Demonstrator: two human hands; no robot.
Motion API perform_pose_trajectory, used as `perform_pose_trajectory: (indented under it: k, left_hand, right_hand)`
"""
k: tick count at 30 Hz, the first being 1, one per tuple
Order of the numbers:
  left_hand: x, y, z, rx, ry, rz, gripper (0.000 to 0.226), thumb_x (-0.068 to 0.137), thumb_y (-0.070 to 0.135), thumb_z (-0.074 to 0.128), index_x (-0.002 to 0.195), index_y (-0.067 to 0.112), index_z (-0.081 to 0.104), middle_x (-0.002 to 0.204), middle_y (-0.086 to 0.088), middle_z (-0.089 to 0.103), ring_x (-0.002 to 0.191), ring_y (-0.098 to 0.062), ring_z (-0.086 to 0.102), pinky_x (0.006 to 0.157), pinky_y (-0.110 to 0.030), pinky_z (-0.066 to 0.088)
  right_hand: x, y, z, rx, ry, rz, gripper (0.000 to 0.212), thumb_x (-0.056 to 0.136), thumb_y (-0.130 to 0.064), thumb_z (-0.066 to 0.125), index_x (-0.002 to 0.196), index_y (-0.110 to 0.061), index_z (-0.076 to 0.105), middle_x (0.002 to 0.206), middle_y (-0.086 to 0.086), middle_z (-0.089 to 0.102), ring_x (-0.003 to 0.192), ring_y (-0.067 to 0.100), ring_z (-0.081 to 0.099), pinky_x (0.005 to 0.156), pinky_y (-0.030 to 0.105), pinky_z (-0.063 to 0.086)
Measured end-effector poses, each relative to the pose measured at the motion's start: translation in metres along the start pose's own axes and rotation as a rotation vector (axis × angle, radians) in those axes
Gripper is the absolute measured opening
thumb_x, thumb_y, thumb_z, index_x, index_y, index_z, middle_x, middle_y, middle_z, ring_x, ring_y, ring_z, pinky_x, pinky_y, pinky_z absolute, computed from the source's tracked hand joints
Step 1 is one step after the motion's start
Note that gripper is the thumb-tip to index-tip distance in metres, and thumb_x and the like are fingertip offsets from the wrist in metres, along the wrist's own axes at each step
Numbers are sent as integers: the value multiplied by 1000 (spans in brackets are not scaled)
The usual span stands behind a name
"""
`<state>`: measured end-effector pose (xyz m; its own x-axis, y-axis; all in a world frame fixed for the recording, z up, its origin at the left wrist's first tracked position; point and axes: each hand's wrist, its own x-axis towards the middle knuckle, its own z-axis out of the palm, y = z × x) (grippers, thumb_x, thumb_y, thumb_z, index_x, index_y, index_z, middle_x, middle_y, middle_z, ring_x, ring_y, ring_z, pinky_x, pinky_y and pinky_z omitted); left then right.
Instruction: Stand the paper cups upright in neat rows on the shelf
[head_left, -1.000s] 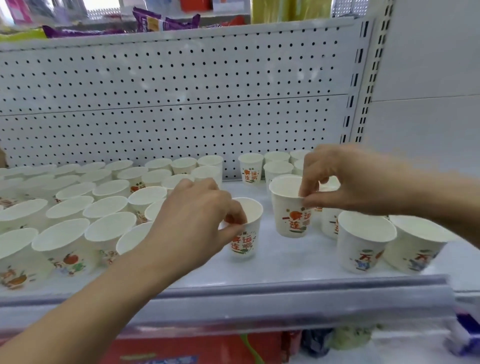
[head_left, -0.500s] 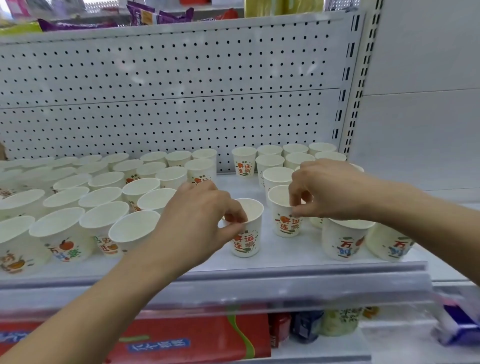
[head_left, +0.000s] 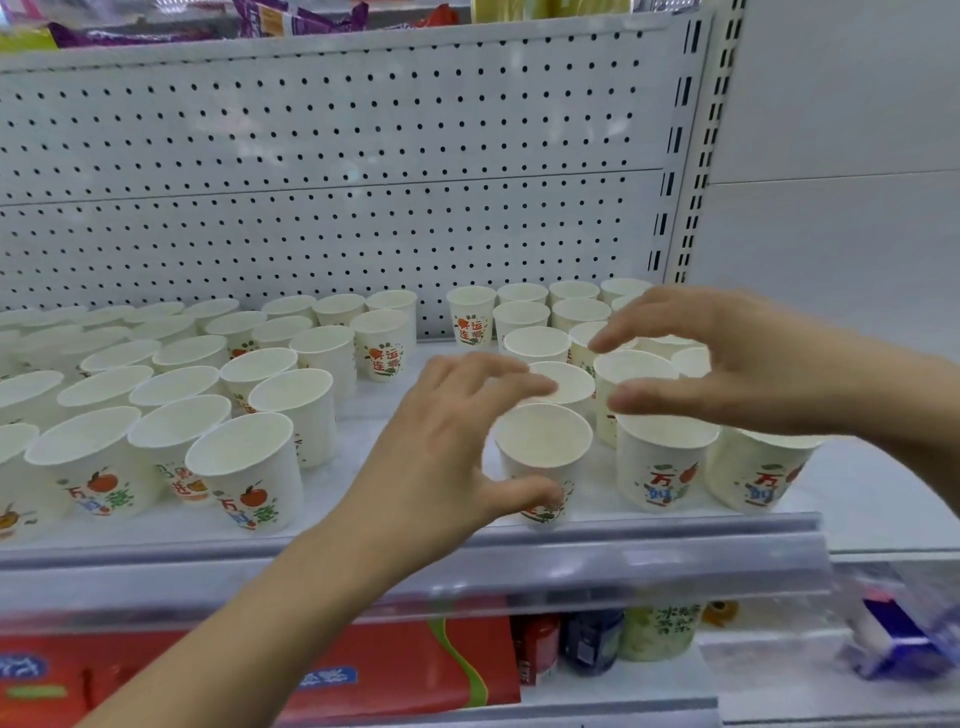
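Observation:
Several white paper cups with red and green print stand upright in rows on the white shelf (head_left: 363, 415). One front cup (head_left: 543, 452) stands alone near the shelf's front edge. My left hand (head_left: 447, 447) hovers just left of it, fingers spread, thumb in front of its lower wall, holding nothing. A second cup (head_left: 631, 384) stands behind and to the right. My right hand (head_left: 727, 358) floats above it with fingers apart and empty. Two larger cups (head_left: 665, 467) stand at the front right.
A white pegboard back panel (head_left: 337, 182) closes the shelf behind. A clear price rail (head_left: 571, 566) runs along the front edge. Below lie a red package (head_left: 395, 670), small bottles (head_left: 592, 644) and a blue pack (head_left: 898, 639). Snack bags (head_left: 291, 21) sit on the shelf above.
Both hands have let go of the cups they held and opened. The left hand drew back slightly from the front cup; the right hand lifted off the second cup.

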<state>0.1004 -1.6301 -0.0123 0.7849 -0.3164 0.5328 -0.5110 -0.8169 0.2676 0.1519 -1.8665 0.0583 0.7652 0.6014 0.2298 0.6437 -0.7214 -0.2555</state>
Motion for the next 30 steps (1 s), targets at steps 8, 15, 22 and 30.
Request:
perform_pose_trajectory:
  k: [8,15,22,30]
  left_hand:
    - [-5,3,15,-323,-103,-341,105,55,42,91,141,43,31,130,26,50,106,3,54,95,-26,48]
    - [-3,16,27,-327,-52,-383,98,60,40,88,138,44,29,113,26,51,92,9,52,85,-29,50]
    - [-1,28,36,-309,-29,-397,96,63,44,86,138,42,26,108,25,51,88,6,56,86,-31,51]
    - [-6,31,35,-192,14,-367,88,58,57,81,131,47,32,118,23,40,98,3,50,85,-32,50]
  right_hand:
    - [-17,24,9,-90,-211,63,89,58,-73,67,136,-56,28,135,-37,31,120,-12,28,108,23,27]
    - [-15,29,11,-80,-178,42,82,65,-64,72,136,-51,34,132,-25,48,115,-4,44,101,26,39]
    - [-17,29,11,-79,-168,18,78,68,-59,74,135,-48,37,127,-25,49,112,-3,46,99,25,39]
    - [-17,30,9,-73,-149,-2,78,66,-62,72,135,-49,37,130,-26,47,113,-3,45,100,25,39]
